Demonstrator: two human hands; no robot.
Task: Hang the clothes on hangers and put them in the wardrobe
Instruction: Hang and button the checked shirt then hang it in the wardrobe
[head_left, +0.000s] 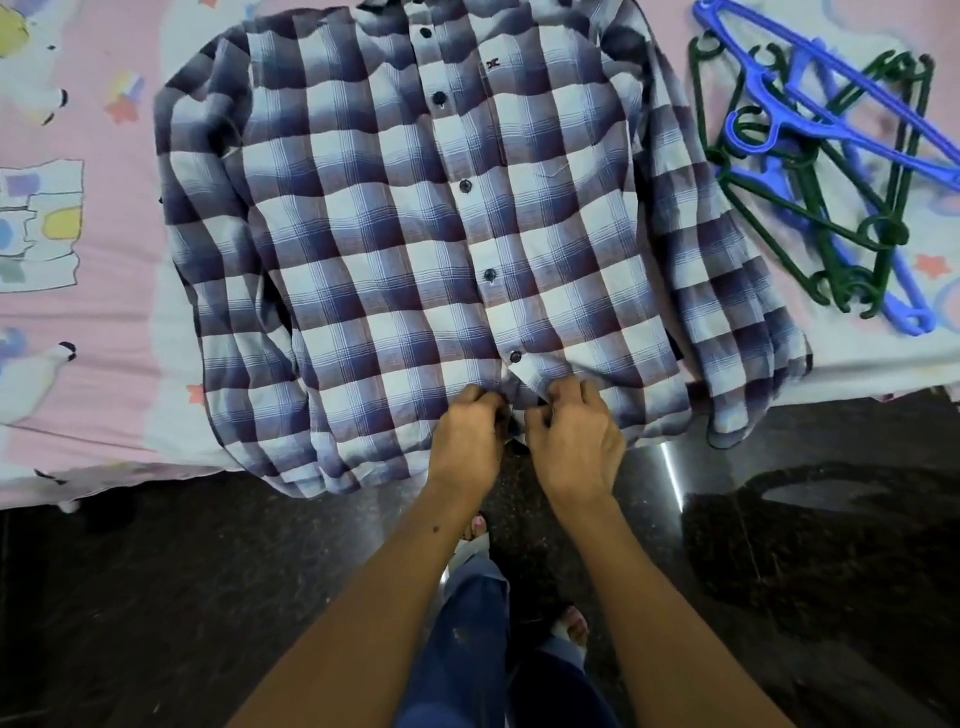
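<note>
At the hem, left hand (466, 437) and right hand (574, 435) pinch the blue-and-white checked cotton shirt (395, 234). Right of their grip lie blue and green plastic hangers (826, 171) on the pink bed (93, 332).

This is a bedroom in a home. A bed (78, 322) fills the upper part of the frame, covered with a pink bedsheet (104, 364) printed with pastel cartoon shapes and small stars. A checked shirt (395, 234) lies spread flat on it, and a heap of blue and green plastic hangers (815, 171) rests on the sheet at the upper right. Below the bed's edge, across the lower part of the frame, runs a dark, polished speckled stone floor (182, 597) that catches a streak of reflected light, where the person stands with bare toes showing.
</note>
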